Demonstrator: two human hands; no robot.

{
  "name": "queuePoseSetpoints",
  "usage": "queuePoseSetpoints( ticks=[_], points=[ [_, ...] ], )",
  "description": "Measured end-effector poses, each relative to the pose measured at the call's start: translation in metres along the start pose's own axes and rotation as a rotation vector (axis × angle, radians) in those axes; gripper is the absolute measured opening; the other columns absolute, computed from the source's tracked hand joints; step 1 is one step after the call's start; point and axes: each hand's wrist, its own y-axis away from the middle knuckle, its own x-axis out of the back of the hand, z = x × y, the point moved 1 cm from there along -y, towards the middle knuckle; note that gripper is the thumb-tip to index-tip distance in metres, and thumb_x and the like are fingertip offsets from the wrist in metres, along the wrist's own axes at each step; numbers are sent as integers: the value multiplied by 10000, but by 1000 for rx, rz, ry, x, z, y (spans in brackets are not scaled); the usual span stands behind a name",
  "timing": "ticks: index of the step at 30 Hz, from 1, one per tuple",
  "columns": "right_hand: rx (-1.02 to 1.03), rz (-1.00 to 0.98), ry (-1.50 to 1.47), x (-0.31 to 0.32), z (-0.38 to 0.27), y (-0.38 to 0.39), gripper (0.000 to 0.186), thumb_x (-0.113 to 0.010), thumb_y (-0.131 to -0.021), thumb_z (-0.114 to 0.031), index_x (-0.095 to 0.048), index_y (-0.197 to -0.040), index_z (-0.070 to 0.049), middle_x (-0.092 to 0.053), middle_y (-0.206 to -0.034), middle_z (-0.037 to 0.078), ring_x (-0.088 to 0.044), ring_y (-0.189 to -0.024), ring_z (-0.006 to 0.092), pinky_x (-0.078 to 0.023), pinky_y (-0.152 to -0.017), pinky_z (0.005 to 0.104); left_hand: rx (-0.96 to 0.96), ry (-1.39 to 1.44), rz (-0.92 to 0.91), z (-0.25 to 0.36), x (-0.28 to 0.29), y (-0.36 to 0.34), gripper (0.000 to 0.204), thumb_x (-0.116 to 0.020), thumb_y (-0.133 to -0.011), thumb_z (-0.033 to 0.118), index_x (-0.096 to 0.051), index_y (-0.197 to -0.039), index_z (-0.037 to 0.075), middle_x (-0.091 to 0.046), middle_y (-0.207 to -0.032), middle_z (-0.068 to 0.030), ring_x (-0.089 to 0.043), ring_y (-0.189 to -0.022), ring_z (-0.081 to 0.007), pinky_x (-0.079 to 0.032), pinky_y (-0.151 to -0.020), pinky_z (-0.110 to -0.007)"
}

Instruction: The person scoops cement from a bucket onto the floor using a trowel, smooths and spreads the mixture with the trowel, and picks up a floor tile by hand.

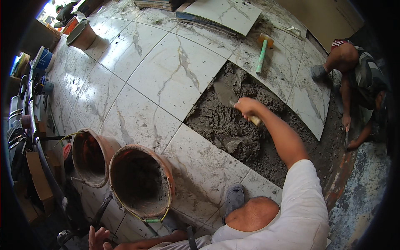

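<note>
My right hand (246, 107) is closed around the handle of a pointed trowel (225, 94). The trowel's blade is over the grey wet mortar (233, 133), near the bed's upper left side; whether it touches the mortar I cannot tell. This rough, lumpy mortar fills a gap between laid white marbled tiles (166, 79). Down at the lower left, my left hand (99, 238) shows its fingers apart with nothing in them. Nearest to it are a dark metal bar (102, 210) and a mortar-caked bucket (141, 179) with a green-gripped handle.
Another bucket (93, 158) stands beside the first. Beyond the mortar lies a mallet (262, 54) with a green handle. Stacked tiles (223, 14) are at the back. At right a co-worker (362, 75) crouches, holding a tool at the bed's edge. Tools and boxes (39, 179) line the left.
</note>
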Motion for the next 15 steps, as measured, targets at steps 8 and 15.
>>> queuePoseSetpoints(
  ticks=[8,15],
  points=[
    [-70,451,548,64,3,9,310,-545,-746,8,-609,-1049,16,-553,-1183,246,-569,-1065,390,-493,-827,494,-10,-32,-22,2,-3,-5,382,-517,-929,108,-467,-1268,-63,-619,-1099,-180,-623,-943,-247,-480,-838,-326],
    [-294,411,659,85,-19,14,406,-668,-720,-41,-613,-1121,-6,-574,-1190,186,-599,-1047,326,-516,-781,490,25,-24,-28,6,-7,-4,389,-523,-927,104,-462,-1275,-58,-612,-1113,-175,-616,-963,-243,-474,-844,-323]
  ],
)
